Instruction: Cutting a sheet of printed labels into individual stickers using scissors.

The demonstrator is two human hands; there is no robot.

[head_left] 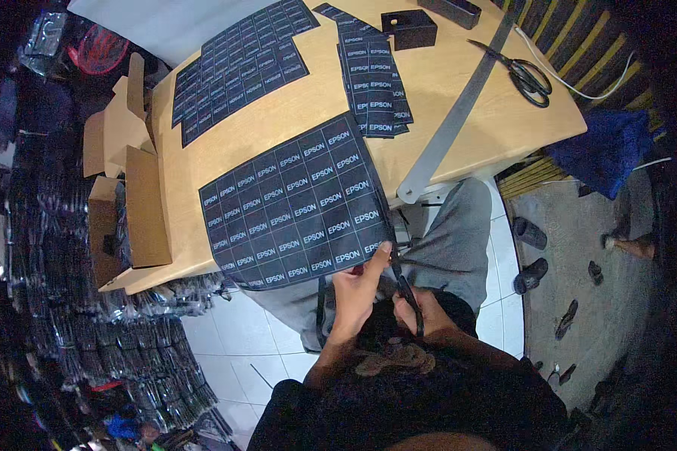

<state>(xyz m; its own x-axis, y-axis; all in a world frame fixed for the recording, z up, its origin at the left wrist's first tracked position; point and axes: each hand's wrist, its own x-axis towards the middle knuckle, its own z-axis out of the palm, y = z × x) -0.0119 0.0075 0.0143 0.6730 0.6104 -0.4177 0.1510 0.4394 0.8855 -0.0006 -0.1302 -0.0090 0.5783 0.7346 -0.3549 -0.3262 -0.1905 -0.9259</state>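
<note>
A black sheet (293,207) printed with a grid of white lettering lies partly on the table and overhangs its near edge. My left hand (359,293) pinches the sheet's near right corner, the thumb on top and the fingers beneath. Close beside it on the right, my right hand (432,312) is closed around the black handles of a pair of scissors (406,289). The scissors point away from me, up against the sheet's right edge; how far their blades are apart cannot be made out.
On the wooden table (180,248) are more printed sheets (244,68), printed strips (368,83), a long metal ruler (459,113), large black scissors (523,71) and a dark open box (410,30). A cardboard box (147,207) stands at the left edge. Sandals (530,233) lie on the floor, right.
</note>
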